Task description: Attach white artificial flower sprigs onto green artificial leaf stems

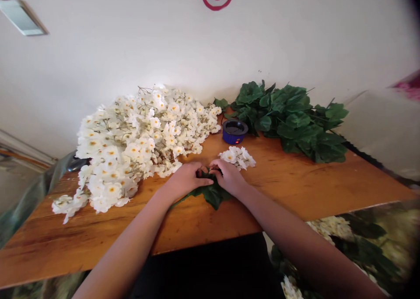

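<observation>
Both hands are closed together, the left hand [187, 181] and the right hand [228, 176] gripping a green leaf sprig [212, 195] on the wooden table [288, 189]. Just behind is a small white flower cluster [238, 157]; farther are a big white flower pile [131, 145], a round blue container [235, 131] and a heap of green leaves [288, 119].

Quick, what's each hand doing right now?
Left hand: closed, gripping the green leaf sprig.
Right hand: closed, gripping the same sprig; the exact grip is hidden.
</observation>
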Tool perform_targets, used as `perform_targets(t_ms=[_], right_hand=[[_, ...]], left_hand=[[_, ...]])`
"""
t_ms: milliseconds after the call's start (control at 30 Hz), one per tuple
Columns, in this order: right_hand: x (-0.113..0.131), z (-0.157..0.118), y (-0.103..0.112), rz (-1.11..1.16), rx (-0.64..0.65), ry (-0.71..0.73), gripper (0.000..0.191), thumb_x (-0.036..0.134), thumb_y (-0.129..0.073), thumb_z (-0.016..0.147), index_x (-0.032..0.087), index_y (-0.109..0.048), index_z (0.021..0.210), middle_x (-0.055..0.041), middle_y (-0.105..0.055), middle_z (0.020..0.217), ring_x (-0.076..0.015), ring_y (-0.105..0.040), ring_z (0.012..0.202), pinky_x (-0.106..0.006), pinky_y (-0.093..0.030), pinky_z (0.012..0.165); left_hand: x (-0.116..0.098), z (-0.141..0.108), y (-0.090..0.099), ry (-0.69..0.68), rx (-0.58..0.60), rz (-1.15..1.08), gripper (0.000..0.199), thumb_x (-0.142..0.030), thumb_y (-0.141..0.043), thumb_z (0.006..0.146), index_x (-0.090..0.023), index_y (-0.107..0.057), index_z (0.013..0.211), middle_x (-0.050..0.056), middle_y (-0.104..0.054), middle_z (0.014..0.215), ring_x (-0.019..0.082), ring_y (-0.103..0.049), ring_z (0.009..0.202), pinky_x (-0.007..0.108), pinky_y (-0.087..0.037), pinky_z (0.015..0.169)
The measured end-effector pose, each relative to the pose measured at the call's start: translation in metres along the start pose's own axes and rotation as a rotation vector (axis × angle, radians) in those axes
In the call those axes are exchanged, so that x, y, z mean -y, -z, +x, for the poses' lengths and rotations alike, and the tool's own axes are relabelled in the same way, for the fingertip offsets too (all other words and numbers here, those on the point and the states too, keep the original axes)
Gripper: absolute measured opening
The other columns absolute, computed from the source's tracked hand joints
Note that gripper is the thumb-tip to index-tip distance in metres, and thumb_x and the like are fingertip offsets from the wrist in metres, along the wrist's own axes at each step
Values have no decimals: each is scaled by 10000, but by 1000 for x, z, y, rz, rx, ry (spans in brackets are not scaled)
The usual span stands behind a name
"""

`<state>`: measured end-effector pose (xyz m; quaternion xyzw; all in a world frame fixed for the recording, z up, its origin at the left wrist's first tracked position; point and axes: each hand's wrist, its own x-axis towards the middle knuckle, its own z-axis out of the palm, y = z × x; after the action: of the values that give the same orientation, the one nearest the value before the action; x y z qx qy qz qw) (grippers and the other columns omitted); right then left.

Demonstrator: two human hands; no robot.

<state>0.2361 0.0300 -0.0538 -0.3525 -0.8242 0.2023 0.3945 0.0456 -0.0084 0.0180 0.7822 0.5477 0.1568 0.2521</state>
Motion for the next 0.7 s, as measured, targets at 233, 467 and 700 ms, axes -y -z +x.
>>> perform_targets(t_ms=[233, 467, 700], right_hand=[[-3, -2, -3, -25, -52, 6, 170, 103, -548, 863, 226, -592, 972, -42, -711, 913, -201, -682, 847, -345, -526, 784], [12, 11, 8, -12, 43, 30, 336, 43, -552, 828, 239, -600, 1096, -61, -711, 1008, -216, -674, 959, -406, -527, 885], [47, 54, 17, 393, 102, -262, 390, 245, -713, 804, 232, -573, 1168, -100, -700, 1165, -217, -667, 1084, -444, -512, 982]], left_hand=[[9, 1, -22, -133, -67, 169, 273, -424, -558, 917, -196, -707, 910, 54, -671, 899, 205, -630, 870, 294, -440, 751], [16, 0, -42, -178, -244, 239, 256, -315, -498, 956, -177, -688, 854, 64, -686, 875, 214, -629, 860, 334, -446, 788], [20, -1, -43, -190, -303, 129, 174, -286, -549, 917, -174, -681, 898, 78, -700, 910, 226, -636, 882, 341, -465, 791]])
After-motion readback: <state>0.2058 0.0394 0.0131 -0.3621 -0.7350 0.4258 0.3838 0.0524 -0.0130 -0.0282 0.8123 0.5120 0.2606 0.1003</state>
